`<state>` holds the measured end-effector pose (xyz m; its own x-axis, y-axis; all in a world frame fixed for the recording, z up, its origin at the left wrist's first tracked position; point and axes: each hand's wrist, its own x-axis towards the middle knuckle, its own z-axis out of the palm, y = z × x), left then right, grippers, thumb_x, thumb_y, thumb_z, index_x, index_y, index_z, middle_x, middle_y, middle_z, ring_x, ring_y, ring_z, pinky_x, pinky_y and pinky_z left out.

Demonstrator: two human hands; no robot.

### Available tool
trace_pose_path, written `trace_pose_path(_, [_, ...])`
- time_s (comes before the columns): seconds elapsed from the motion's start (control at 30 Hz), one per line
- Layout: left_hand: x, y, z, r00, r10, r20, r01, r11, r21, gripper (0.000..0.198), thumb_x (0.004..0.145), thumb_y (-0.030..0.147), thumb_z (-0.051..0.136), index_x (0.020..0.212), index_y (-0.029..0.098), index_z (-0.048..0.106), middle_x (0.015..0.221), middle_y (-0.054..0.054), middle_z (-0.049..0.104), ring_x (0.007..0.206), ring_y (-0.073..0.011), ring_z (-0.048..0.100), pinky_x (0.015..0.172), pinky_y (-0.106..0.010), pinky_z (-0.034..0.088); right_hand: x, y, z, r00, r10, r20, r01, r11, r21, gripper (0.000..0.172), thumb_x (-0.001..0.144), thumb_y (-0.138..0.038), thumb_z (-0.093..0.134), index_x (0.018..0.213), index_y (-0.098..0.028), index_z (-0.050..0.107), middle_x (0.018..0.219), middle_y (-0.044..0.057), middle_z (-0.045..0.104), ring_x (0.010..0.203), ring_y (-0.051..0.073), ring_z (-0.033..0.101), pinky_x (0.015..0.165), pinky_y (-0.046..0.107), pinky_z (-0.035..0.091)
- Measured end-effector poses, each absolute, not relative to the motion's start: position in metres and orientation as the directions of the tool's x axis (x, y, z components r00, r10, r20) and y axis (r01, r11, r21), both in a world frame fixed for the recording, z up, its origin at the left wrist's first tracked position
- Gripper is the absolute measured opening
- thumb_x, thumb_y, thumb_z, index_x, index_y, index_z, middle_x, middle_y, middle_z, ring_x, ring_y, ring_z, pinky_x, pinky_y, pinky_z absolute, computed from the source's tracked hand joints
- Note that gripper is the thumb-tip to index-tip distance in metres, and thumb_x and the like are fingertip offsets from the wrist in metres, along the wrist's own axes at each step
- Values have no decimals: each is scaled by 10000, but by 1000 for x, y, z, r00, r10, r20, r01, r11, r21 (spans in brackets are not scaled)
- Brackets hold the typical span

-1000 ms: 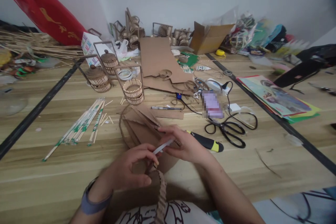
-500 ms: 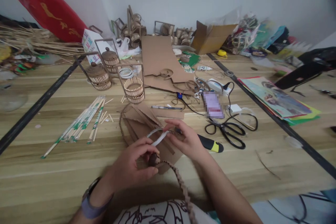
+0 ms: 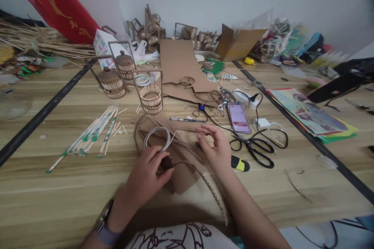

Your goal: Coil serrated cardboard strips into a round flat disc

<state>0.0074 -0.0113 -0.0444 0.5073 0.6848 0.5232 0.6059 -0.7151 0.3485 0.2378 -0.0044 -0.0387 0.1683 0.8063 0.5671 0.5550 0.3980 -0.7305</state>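
My left hand point(image 3: 147, 175) is closed, pinching a white tape ring point(image 3: 157, 138) together with the end of a long corrugated cardboard strip point(image 3: 204, 181) that trails toward my lap. Both lie over a pile of brown cardboard pieces point(image 3: 178, 163) on the wooden table point(image 3: 58, 194). My right hand point(image 3: 216, 149) hovers just right of the pile with its fingers spread and nothing in it. A yellow and black utility knife point(image 3: 240, 163) pokes out from under my right hand.
Black scissors point(image 3: 257, 148), a phone point(image 3: 239, 117) with cables and a pen point(image 3: 187, 119) lie past my right hand. Bundled chopsticks point(image 3: 93, 134) lie to the left. Small slatted wooden baskets point(image 3: 150, 99) in frames, cardboard sheets point(image 3: 178, 62), a box point(image 3: 236, 44) and coloured paper point(image 3: 312, 113) stand farther back.
My right hand let go of the white tape and opened, moving up and right. My left hand carried the tape ring and strip end forward onto the cardboard pile.
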Motion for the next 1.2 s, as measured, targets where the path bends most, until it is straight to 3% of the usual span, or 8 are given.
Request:
trace_pose_path(0.1, [11,-13,-44,542,671,505,595,-731,333,247,826,190,660,1062,135,612,1052,-137,638,978,-292,638,842,-430,590,234,-4,-38,-44,722,690,685,524,-505,307,921,-124,581,1196,-258,591,1004,60,737,919,224,678,811,376,546])
trace_pose_path(0.2, [14,-14,-44,576,662,480,580,-744,330,261,814,190,667,1063,147,602,1050,-128,642,967,-288,639,832,-431,598,226,-6,-36,-295,624,724,687,665,-293,389,935,-89,570,1294,-239,565,1006,69,738,936,222,659,803,352,530])
trace_pose_path(0.33, [16,-16,-44,594,656,467,572,-752,329,275,797,173,671,1060,137,600,1048,-135,650,961,-292,642,818,-439,604,222,-5,-36,-415,558,719,672,721,-171,403,957,-85,560,1344,-194,536,1015,84,743,960,216,650,801,339,501])
trace_pose_path(0.63, [15,-18,-46,602,671,433,578,-740,343,279,770,161,705,1034,145,616,1048,-134,649,970,-297,640,834,-441,598,225,-5,-35,-493,616,614,675,716,-176,341,994,-131,506,1328,-198,519,950,74,719,908,217,635,793,342,524])
trace_pose_path(0.93, [15,-18,-46,616,674,409,591,-738,325,265,788,168,674,1044,143,608,1055,-140,654,963,-311,641,821,-483,598,225,-1,-35,-448,695,563,629,692,-354,332,967,-99,464,1287,-188,480,939,88,681,865,240,612,733,359,563])
trace_pose_path(1.2, [16,-19,-47,623,674,398,600,-737,310,253,790,166,658,1035,164,597,1050,-126,657,951,-300,652,812,-462,607,229,-1,-35,-420,734,534,649,654,-388,339,948,-93,485,1265,-209,486,932,76,673,867,244,611,757,377,551])
